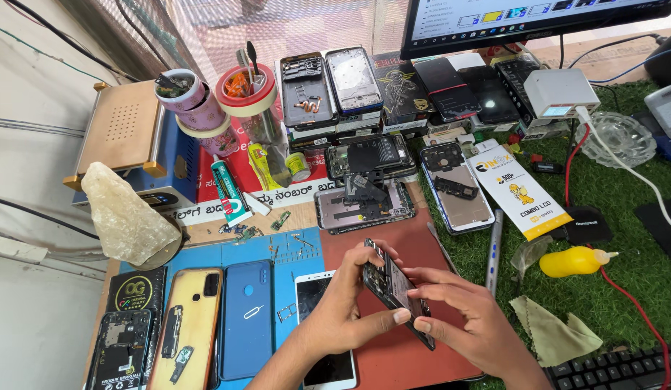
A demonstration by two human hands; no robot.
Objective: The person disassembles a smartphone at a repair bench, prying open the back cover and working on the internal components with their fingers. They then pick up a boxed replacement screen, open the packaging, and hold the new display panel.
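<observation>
The left hand (pixel 342 307) grips an opened phone (pixel 394 289) from below, tilted on edge above the red mat (pixel 393 361) near the worktop's front. The right hand (pixel 462 318) pinches its near edge with fingertips (pixel 422 325), palm down. It looks like inspection or part removal inside the open back; the next move likely needs steady, fine fingertip work. Left lies a blue phone (pixel 246 318).
</observation>
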